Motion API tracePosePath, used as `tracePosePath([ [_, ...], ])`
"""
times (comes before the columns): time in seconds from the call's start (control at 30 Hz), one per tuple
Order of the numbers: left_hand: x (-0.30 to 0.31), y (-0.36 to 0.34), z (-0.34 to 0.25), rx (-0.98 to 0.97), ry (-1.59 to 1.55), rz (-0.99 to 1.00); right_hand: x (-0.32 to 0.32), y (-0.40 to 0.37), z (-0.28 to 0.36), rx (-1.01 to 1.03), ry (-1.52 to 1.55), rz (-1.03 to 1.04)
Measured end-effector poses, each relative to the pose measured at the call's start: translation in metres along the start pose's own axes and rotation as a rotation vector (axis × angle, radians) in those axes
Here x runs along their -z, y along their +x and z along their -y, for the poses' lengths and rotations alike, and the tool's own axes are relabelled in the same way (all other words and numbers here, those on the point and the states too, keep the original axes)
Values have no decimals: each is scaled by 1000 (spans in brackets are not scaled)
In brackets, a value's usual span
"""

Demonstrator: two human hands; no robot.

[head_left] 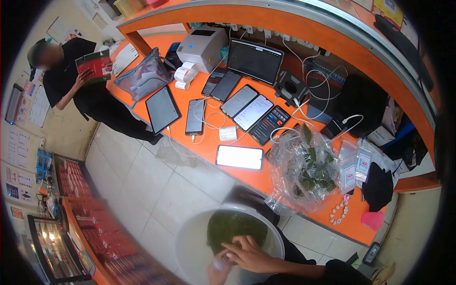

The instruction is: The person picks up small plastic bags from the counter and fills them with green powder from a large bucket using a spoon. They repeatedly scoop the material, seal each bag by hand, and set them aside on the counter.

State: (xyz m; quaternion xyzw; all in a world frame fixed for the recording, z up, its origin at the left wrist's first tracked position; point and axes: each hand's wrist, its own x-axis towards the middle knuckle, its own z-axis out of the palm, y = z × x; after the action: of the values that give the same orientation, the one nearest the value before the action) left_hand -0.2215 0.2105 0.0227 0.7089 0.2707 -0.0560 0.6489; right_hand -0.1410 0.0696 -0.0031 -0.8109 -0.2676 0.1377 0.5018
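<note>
A large white tub [187,241] stands below the orange counter, with a mass of dark green stuff [230,230] in it. Over the tub, my right hand [249,255] has its fingers bent close to my left hand [221,268]. Something pale and whitish shows at the fingers of my left hand, too unclear to name. The fingertips of both hands meet or nearly meet above the near edge of the green mass. On the counter beyond, a clear plastic bag [285,178] holds green leaves [316,175].
The orange counter [308,216] carries several phones, a tablet [163,109], a laptop [254,61], a label printer [204,47], cables and a bead bracelet [338,212]. A person [71,71] holding a red booklet stands at the upper left. Shelves with red packets [102,230] line the lower left.
</note>
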Motion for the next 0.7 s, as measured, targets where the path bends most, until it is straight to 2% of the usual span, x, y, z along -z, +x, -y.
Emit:
tracePosePath([
  [0.1,2,3,27,1,87,89,6,9,5,96,-62,94],
  [0.13,1,5,35,-126,236,62,8,14,4,100,-66,100],
  [0.17,6,7,45,-127,229,58,10,21,3,145,-34,148],
  [0.23,20,15,75,-132,499,104,17,38,-2,194,-11,199],
  [0.27,11,14,59,-136,492,101,21,49,-7,229,67,290],
  [0.33,-13,7,14,-137,99,-12,28,69,-11,344,150,416],
  [0.37,-12,8,20,-140,94,-14,25,71,-10,346,145,419],
  [0.43,-7,11,38,-330,248,-126,15,71,-9,433,14,497],
  [0.47,-13,13,31,-335,245,-126,14,72,-5,370,64,607],
  [0.53,-30,14,9,-517,191,-379,29,89,-5,452,176,610],
  [0.57,-29,12,3,-516,191,-380,41,104,-5,530,296,611],
  [0.6,-25,11,-4,-387,230,-310,67,135,1,536,327,604],
  [0.63,-22,9,-10,-257,269,-241,79,154,-11,458,376,337],
  [0.67,-22,4,-14,-329,389,-280,109,187,-22,278,554,290],
  [0.7,-19,-1,-12,-326,392,-283,131,226,-47,243,383,46],
])
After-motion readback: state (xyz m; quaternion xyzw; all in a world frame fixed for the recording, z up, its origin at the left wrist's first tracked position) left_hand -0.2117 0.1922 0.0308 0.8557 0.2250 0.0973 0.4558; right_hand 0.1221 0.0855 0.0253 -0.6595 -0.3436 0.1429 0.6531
